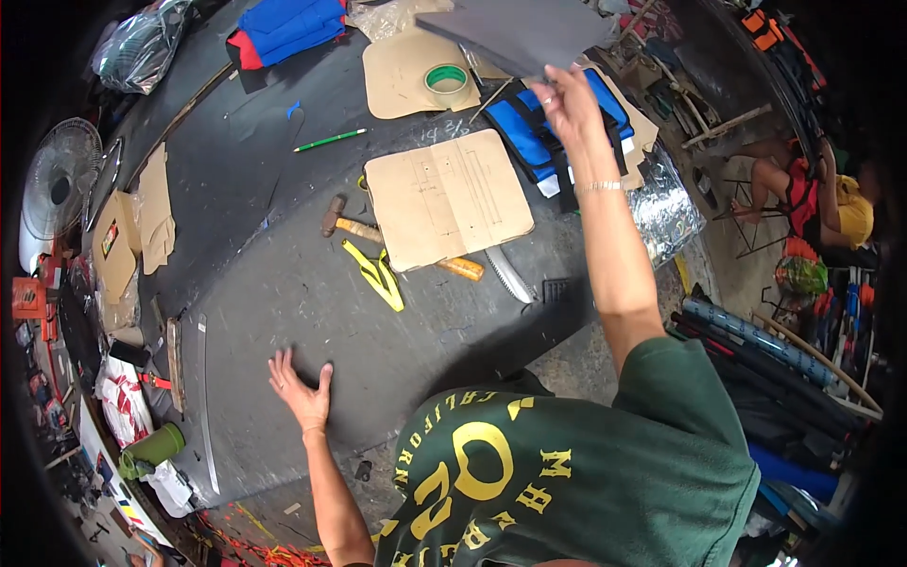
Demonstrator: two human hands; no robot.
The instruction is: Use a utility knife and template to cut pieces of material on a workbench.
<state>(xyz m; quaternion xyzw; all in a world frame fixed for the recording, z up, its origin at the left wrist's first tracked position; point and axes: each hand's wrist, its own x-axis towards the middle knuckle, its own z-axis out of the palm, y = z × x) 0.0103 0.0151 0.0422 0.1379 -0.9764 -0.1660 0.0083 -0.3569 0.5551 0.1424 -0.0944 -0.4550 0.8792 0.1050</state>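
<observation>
My left hand point(302, 392) lies on the dark work table point(274, 321) near its front edge, fingers spread and nothing in them. At the far side, my right hand point(569, 109) is raised with its fingertips closed on the near edge of a flat dark grey sheet point(524, 38). Below that hand lies a blue and black strapped fabric piece point(524, 128). A brown cardboard pattern with drawn lines point(449, 198) sits mid-table, partly over a wooden-handled hammer point(354, 227). Beside them are a yellow strap point(378, 276) and a curved serrated blade point(508, 276).
A roll of tape point(448, 85) rests on another cardboard piece point(387, 80); a green pencil point(330, 140) lies left of it. Folded blue fabric point(288, 33) is at the back. A fan point(61, 180) stands at the left. Beyond the right edge, a person in yellow and red point(850, 213) sits.
</observation>
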